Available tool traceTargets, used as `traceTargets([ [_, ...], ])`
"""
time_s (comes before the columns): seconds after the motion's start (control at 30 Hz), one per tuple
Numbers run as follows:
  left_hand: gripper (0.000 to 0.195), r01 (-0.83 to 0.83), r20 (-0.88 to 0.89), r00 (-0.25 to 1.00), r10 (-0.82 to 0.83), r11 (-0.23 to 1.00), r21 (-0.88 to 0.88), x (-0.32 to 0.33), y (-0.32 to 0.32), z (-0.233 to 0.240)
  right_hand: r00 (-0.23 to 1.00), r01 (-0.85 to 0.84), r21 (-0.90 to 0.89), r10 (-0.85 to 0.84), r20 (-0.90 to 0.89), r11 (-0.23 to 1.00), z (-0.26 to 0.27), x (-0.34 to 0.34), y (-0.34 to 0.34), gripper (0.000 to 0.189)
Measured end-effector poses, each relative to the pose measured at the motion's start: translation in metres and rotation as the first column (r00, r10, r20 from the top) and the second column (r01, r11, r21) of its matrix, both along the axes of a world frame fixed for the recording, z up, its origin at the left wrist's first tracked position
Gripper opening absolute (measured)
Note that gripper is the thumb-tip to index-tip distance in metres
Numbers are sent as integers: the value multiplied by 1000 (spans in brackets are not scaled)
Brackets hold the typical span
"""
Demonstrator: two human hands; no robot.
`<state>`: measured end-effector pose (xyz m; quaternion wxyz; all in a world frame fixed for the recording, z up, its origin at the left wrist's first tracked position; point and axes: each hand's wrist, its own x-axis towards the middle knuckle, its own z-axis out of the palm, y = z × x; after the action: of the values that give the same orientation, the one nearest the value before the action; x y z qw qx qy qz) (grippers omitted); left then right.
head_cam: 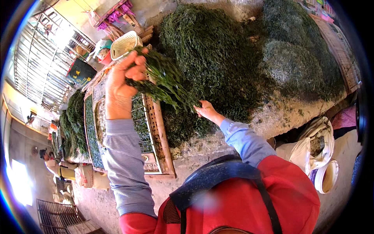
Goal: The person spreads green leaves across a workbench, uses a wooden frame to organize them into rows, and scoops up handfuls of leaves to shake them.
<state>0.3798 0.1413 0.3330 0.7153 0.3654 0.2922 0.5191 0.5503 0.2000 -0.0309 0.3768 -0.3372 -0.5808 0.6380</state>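
My left hand (124,74) is raised over the slatted frame and gripped round a bunch of dark green seaweed-like strands (166,77). Blurred, the bunch trails down to the right towards my other hand. At its lower end, my right hand (208,110) pinches some strands between thumb and fingers, low over the front of the pile. Behind both hands rises a large heap of the same green strands (216,49). Under my left forearm lies a slatted frame (159,125) with a perforated edge, with green pieces showing between its bars.
A pale plastic basket (126,44) stands at the back left beside a red tub (106,60). Another green heap (295,58) lies right. Below the ledge (280,112) are a white sack (295,153) and a white bucket (327,177). A person (45,155) is far left.
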Motion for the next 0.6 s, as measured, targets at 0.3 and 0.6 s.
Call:
traceTargets([
  [0.3,27,-177,-216,966,142,973,-149,-12,-2,-62,702,-403,665,-253,665,628,2,30,1,23],
  [0.6,25,-69,93,991,101,952,-300,-16,-11,-139,999,-43,561,29,34,827,173,0,-68,37],
])
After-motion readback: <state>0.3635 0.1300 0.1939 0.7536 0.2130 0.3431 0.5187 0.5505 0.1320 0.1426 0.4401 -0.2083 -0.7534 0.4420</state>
